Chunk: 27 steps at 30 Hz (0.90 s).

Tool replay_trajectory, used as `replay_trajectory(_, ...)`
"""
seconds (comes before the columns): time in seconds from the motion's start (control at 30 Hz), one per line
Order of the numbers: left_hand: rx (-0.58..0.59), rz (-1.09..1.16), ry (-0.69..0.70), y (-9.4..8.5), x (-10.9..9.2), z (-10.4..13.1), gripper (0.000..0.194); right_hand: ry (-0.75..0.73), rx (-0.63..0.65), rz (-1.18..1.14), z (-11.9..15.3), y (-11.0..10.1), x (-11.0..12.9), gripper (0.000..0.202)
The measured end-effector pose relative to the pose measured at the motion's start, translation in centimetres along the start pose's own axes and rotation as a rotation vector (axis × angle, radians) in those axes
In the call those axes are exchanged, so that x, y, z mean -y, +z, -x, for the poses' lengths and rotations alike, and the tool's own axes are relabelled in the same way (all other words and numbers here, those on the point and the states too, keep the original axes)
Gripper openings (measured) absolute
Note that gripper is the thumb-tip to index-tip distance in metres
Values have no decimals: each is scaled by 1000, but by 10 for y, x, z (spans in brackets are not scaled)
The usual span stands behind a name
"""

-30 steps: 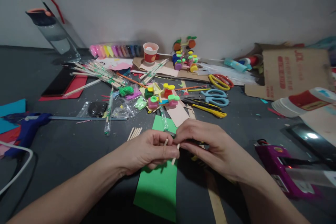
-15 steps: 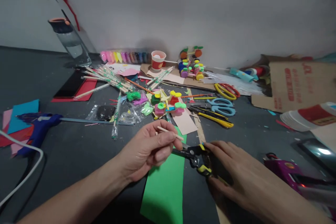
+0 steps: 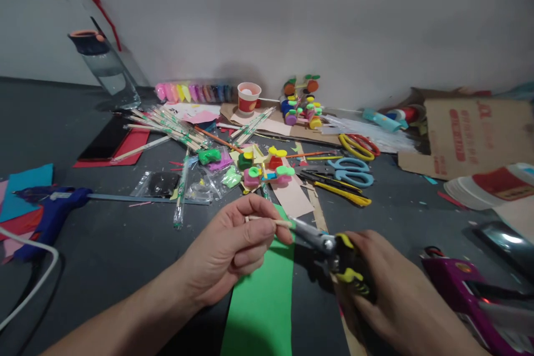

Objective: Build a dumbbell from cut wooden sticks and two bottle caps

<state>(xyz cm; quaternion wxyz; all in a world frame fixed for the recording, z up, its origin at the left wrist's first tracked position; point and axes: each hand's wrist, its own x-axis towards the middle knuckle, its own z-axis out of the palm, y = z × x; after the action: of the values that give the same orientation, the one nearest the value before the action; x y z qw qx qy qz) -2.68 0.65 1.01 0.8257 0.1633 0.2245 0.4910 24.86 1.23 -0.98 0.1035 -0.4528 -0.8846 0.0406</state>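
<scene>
A thin wooden stick is near the centre of the frame, slanting slightly down to the right, pinched between the thumb and forefinger of the left hand, whose other fingers curl in beneath. The tips of the black-and-yellow pliers come up to the stick's right end; whether they bite it cannot be told. The right hand, at lower right, has its fingers wrapped around the pliers' handles, partly blurred. Below both, a green sheet runs to the bottom edge, its upper part covered by the left hand. Just above the hands, a light pink paper strip and a cluster of colourful clay pieces crowd the middle, with blue-handled scissors and a yellow cutter to their right. Bundled sticks lie at upper left, near a water bottle; a paper cup stands at upper centre. A blue glue gun lies at the left, a purple device at lower right, and a cardboard box beyond it.
</scene>
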Motion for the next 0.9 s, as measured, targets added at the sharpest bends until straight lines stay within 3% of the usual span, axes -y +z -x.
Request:
replay_trajectory(0.13,-19,-33,13,-1,2,-2,11,60,-81,-150,-14,-13,13,44)
replay_trajectory(0.33,-125,-25,85,-4,5,-6,14,-81,-102,-258,-33,-7,38,45)
replay_trajectory(0.6,-285,-111,35,-1,7,-14,26,-85,-68,-358,-39,5,37,36)
replay_trajectory(0.8,-298,-311,26,-6,15,-10,22,-94,-113,-351,-38,6,34,32)
replay_trajectory(0.9,-267,-448,93,-10,16,-9,9,-98,-100,-348,-36,6,33,30)
